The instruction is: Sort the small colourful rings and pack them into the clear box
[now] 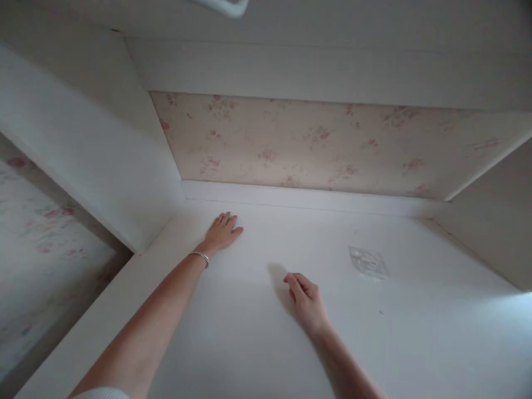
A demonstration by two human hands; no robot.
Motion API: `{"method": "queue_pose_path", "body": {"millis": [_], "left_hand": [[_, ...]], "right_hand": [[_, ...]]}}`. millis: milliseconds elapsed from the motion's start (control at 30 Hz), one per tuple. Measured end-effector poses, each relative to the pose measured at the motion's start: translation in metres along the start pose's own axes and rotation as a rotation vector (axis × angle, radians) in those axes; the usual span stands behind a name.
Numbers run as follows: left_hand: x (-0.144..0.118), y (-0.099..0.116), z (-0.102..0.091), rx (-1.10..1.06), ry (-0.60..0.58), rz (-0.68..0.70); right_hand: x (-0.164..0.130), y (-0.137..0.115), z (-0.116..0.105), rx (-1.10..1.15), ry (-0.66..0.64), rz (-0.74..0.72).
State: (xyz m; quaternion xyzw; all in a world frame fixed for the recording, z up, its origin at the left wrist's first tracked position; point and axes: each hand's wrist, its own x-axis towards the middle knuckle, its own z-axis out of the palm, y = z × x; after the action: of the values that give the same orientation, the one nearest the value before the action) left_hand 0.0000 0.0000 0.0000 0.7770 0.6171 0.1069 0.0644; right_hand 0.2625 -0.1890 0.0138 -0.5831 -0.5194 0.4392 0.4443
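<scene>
My left hand [221, 231] reaches far in and lies palm down on the white surface [249, 332], fingers stretched and thumb apart. A faint pale glint shows between its thumb and fingers, too small to name. Around that wrist is a silver bracelet [201, 257]. My right hand [306, 299] is closed over the middle of the surface, thumb against curled fingers; whatever is inside them, if anything, is hidden. To its right lies a flat, clear plastic packet [368, 262], apart from both hands.
White panels [100, 127] wall in the surface on the left and right. Floral wallpaper [291, 141] covers the back above a white ledge [291, 195]. Overhead hangs a white rail or handle [230, 8]. A small dark speck [381, 312] lies right of my right hand.
</scene>
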Motion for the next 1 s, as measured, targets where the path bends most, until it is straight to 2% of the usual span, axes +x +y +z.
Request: {"method": "queue_pose_path", "body": {"millis": [167, 267, 433, 533, 633, 700, 767, 833, 900, 1000], "left_hand": [[0.004, 0.006, 0.003, -0.046, 0.025, 0.069], [-0.002, 0.020, 0.005, -0.095, -0.013, 0.124], [-0.023, 0.071, 0.007, -0.279, -0.029, 0.275], [-0.032, 0.105, 0.006, -0.525, -0.036, 0.319], [-0.033, 0.123, 0.004, -0.801, 0.084, 0.217], [-0.033, 0.125, 0.004, -0.956, 0.184, 0.084], [-0.036, 0.121, 0.004, -1.080, 0.228, -0.055], [-0.047, 0.114, 0.004, -1.129, 0.220, -0.143], [-0.064, 0.107, 0.002, -1.068, 0.190, -0.166], [-0.096, 0.104, -0.007, -0.969, 0.082, -0.180]], "right_hand": [[0.003, 0.002, 0.000, -0.040, -0.025, -0.030], [0.002, 0.001, -0.001, -0.074, -0.039, -0.056], [0.000, -0.002, -0.001, -0.130, -0.064, -0.119], [-0.002, -0.005, -0.001, -0.149, -0.069, -0.151], [-0.002, -0.005, -0.002, -0.156, -0.075, -0.150], [-0.002, -0.004, -0.003, -0.162, -0.074, -0.145], [-0.001, -0.004, -0.003, -0.164, -0.078, -0.149], [-0.001, -0.003, -0.003, -0.158, -0.087, -0.153], [-0.001, -0.004, -0.004, -0.157, -0.094, -0.155], [0.000, -0.004, -0.004, -0.172, -0.096, -0.156]]}}
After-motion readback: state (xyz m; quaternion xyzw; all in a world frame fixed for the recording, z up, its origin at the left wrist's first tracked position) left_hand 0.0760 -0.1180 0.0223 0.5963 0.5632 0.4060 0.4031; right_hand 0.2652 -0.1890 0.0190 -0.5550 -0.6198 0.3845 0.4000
